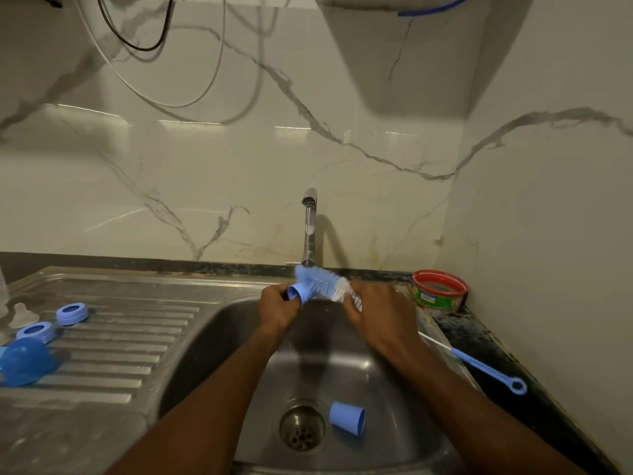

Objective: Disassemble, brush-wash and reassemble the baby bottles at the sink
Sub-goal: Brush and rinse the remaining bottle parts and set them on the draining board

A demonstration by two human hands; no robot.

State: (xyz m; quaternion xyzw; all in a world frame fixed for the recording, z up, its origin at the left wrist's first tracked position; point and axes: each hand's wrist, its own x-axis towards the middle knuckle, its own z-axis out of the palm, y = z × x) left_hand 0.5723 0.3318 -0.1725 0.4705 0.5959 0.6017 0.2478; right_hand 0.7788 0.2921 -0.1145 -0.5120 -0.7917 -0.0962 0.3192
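here, two hands scrub a small blue cap at a steel sink

nearest the camera, two bare forearms reach forward over the sink basin (212, 344). at the bottom of the basin, a loose blue cap (346, 417) lies on its side just right of the drain strainer (301, 428).

further in, above the back of the basin, the left hand (276, 307) has its fingers curled round a second blue cap (294, 292), pinching it with the open end pointing left. the right hand (373, 308) is closed round the lower part of a bottle brush (322, 282) with blue and white bristles; the bristle head touches the held cap. the brush handle is hidden inside the fist.

on the ribbed steel drainboard (137, 341) to the left sit two blue screw rings (72, 313), one behind the other, with a blue dome-shaped cover (25, 361) in front of them and a clear teat (21, 315) at the far left edge.

on the dark counter to the right lies a thin blue nipple brush (486, 368) with a loop at its end. behind it, in the corner, stands a round red and green tub (439, 292); its label has print, but it is too blurred to read.

at the back, a chrome tap (309, 228) rises before a veined marble wall, and a thin stream of water falls from the spout.
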